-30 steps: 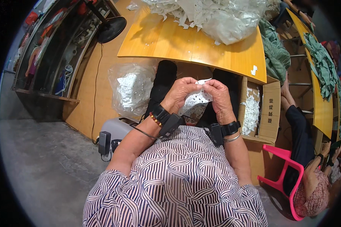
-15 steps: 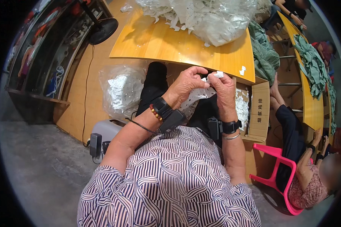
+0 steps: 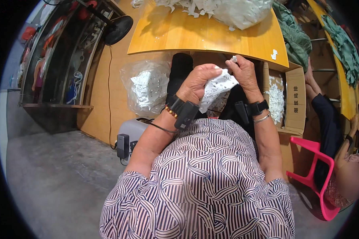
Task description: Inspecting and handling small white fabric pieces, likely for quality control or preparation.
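In my left hand (image 3: 196, 81) is a thin white sheet with dark spots or holes (image 3: 217, 89), pinched at its top and hanging down over my lap. My right hand (image 3: 245, 73) is closed, with a small white scrap (image 3: 233, 59) between thumb and forefinger, apart from the sheet. An open cardboard box (image 3: 300, 99) stands beside my right wrist, with many small white pieces (image 3: 276, 97) inside. Left of my legs is a clear plastic bag (image 3: 127, 75) holding a stack of similar spotted white sheets (image 3: 149, 87).
Ahead is a yellow wooden table (image 3: 211, 38) bearing a large clear bag (image 3: 247, 14) of white scraps. Right of me are green cloth (image 3: 293, 30), a pink stool (image 3: 325, 169) and a seated person (image 3: 349, 175). Shelves (image 3: 64, 59) stand left, near a grey case (image 3: 127, 129).
My hands have moved apart. The spotted sheet now shows more fully in my left hand, while the right holds a small scrap away from it. The view has shifted.
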`<state>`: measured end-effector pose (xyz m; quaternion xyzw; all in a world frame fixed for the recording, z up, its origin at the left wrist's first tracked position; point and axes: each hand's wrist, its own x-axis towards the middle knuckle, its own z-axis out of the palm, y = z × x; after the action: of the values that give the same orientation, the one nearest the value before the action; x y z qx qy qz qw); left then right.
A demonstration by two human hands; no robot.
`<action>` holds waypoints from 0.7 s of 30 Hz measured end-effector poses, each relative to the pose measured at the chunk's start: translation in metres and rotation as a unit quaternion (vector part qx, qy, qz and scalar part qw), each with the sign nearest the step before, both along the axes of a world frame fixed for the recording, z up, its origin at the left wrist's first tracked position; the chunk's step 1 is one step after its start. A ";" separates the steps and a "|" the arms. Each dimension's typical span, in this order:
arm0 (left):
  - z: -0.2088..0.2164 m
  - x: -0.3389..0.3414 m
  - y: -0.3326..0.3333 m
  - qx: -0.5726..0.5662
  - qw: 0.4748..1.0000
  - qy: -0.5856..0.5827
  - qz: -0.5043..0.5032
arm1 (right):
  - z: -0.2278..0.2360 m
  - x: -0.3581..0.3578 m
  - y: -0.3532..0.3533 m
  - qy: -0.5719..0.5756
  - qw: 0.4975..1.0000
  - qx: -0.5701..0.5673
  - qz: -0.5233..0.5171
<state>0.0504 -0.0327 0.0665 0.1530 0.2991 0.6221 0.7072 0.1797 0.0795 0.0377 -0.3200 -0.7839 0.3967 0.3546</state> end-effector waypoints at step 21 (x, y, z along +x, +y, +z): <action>0.012 -0.031 0.000 0.054 0.972 -0.157 0.165 | -0.010 -0.009 -0.004 -0.238 0.952 0.144 0.129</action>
<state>0.0198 -0.0326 0.0785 0.0395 0.1717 0.7616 0.6236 0.1702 0.0755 0.0280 -0.2473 -0.9289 0.2342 0.1457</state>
